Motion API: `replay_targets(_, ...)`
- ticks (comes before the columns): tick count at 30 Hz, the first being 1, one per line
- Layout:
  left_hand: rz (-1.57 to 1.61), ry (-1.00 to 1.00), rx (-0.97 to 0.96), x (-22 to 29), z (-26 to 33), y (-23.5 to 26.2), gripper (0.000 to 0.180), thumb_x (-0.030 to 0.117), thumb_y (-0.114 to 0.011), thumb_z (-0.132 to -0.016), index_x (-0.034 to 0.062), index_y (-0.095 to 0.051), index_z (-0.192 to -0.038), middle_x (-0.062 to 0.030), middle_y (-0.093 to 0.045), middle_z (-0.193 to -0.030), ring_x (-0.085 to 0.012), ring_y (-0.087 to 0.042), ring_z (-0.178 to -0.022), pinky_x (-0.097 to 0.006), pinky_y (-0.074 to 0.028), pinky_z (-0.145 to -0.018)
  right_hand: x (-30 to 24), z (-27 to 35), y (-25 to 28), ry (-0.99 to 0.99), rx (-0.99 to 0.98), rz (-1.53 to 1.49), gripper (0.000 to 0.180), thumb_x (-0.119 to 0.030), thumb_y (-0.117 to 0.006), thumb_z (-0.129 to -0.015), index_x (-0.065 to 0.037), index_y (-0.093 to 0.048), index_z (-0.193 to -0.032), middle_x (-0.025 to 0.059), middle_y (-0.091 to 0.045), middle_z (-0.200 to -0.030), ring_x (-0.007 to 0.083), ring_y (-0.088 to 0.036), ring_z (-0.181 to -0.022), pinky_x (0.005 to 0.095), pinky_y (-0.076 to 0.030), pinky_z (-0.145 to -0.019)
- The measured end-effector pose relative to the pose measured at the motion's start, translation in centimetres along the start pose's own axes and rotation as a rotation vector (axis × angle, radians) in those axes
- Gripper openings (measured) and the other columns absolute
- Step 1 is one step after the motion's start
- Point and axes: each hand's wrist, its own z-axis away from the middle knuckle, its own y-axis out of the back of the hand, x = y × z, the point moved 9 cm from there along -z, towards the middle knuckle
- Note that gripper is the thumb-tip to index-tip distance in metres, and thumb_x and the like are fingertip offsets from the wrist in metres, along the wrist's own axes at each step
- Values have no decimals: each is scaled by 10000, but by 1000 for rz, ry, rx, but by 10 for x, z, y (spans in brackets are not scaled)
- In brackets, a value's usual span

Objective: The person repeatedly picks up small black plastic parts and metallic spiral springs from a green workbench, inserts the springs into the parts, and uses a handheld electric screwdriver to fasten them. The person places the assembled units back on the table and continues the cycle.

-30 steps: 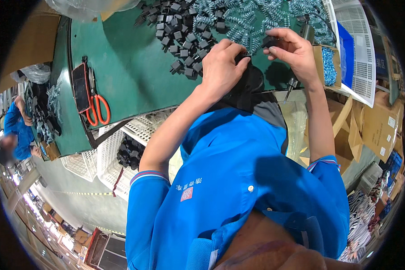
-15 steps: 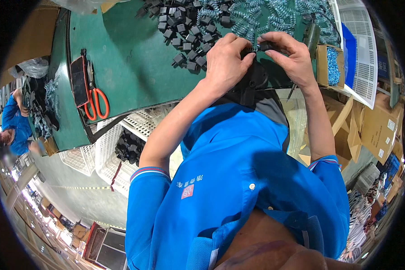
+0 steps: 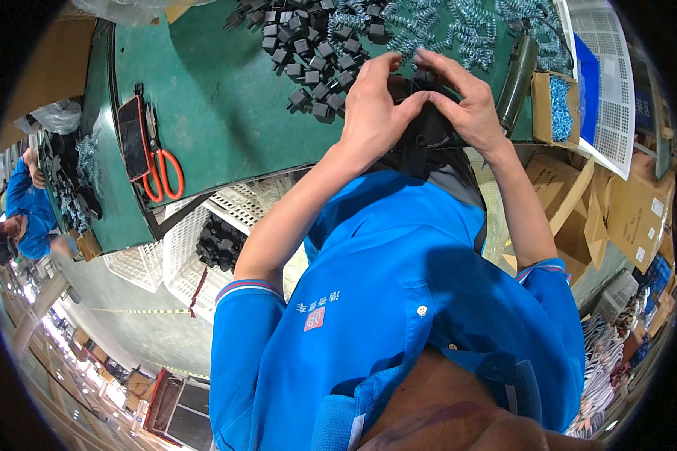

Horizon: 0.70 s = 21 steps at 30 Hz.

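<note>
At the table's near edge, my left hand (image 3: pixel 372 111) and my right hand (image 3: pixel 470 104) close in on a black plastic part (image 3: pixel 423 80). The thumbs meet on its near side, while the fingers curl over its far side and hide much of it. Directly below the thumbs is a larger black piece with a round end (image 3: pixel 426 129). Beyond my left hand lies a heap of small black blocks with pins (image 3: pixel 308 56). Farther off to the right spreads a pile of metal coil springs (image 3: pixel 459 34).
A green cylindrical tool (image 3: pixel 517 79) lies right of my right hand, beside a small box of blue-coated screws (image 3: pixel 560 109). Orange-handled scissors (image 3: pixel 165 173) and a phone (image 3: pixel 133 139) rest at left. White crates (image 3: pixel 184 259) stand below the table. A co-worker (image 3: pixel 24 203) is at far left.
My right hand has moved left and closer to my left hand, bringing the small black block against the larger black piece. The thumbs now touch. The green tool shows more fully.
</note>
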Motion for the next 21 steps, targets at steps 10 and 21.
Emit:
replay_targets(10, -234, 89, -240, -2, 18, 3, 452, 197, -748, -787, -31, -636, -1160, -188, -638, -1039, -285, -652, -933, -364, -517, -811, -14, 7, 8, -188, 221, 457, 416, -228, -795, -751, -56, -655, -1103, 76, -651, -925, 216, -632, -764, 325, -518, -682)
replay_targets(21, 106, 384, -373, -24, 13, -15, 550, 160, -756, -816, -117, -569, -1253, -153, -684, -1105, -200, -660, -958, -310, -507, -906, 4, 20, 8, -131, 339, 129, 276, -65, -741, -765, -36, -697, -1036, 68, -652, -897, 163, -626, -761, 283, -504, -659)
